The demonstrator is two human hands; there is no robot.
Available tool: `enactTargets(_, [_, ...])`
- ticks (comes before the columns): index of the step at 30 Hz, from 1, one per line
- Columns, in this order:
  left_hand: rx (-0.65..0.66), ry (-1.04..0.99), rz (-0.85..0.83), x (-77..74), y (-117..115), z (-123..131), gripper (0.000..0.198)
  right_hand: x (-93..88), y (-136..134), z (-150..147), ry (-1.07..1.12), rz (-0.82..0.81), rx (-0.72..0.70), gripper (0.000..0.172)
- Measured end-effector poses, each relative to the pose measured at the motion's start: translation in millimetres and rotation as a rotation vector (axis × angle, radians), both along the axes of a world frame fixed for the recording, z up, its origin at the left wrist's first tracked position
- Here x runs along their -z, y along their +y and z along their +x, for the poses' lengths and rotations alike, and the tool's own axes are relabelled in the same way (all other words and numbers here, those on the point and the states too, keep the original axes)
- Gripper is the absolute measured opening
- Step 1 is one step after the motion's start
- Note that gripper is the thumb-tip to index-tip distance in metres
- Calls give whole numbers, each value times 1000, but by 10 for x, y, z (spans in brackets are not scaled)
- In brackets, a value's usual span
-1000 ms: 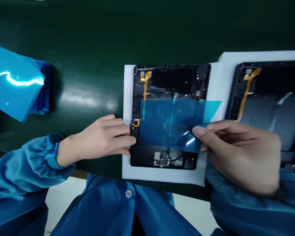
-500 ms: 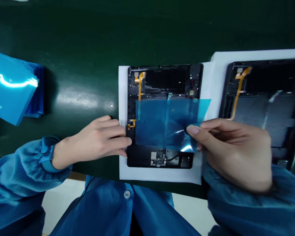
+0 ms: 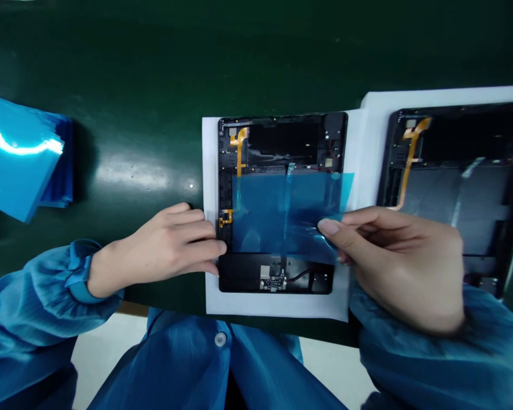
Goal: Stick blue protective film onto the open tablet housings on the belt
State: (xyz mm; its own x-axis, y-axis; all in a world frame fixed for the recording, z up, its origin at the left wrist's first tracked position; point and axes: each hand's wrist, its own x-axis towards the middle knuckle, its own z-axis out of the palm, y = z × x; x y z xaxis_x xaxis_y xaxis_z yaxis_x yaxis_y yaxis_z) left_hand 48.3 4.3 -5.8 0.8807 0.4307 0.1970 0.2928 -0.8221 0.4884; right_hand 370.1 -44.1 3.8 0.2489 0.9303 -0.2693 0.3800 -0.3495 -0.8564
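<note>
An opened black tablet frame (image 3: 282,134) with orange flex cables lies on a white foam sheet (image 3: 273,307) in front of me. A translucent blue film (image 3: 282,213) lies over the frame's middle. My right hand (image 3: 397,262) pinches the film's right edge between thumb and fingers. My left hand (image 3: 162,245) rests flat on the green table, fingertips pressing against the frame's left edge.
A second opened tablet frame (image 3: 461,188) sits on another white sheet (image 3: 410,97) at the right. A stack of blue films (image 3: 21,154) lies at the far left on the green table (image 3: 154,68). The table's near edge runs just below the foam sheet.
The blue film has slid left over the frame, so less of it overhangs the right side. My right hand moved left with it. My left hand stays at the frame's edge.
</note>
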Motion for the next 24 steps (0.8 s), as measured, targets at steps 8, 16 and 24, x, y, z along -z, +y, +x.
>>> enactTargets(8, [2,0,-6,-7,5,2,26,-34,7,4,33,-44,6,18])
enactTargets(16, [4,13,-22,-15,4,-7,26,-37,0,29,52,-107,11,25])
enactTargets(24, [-5,14,-12,-12,0,-4,26,-63,12,25,28,-129,7,26])
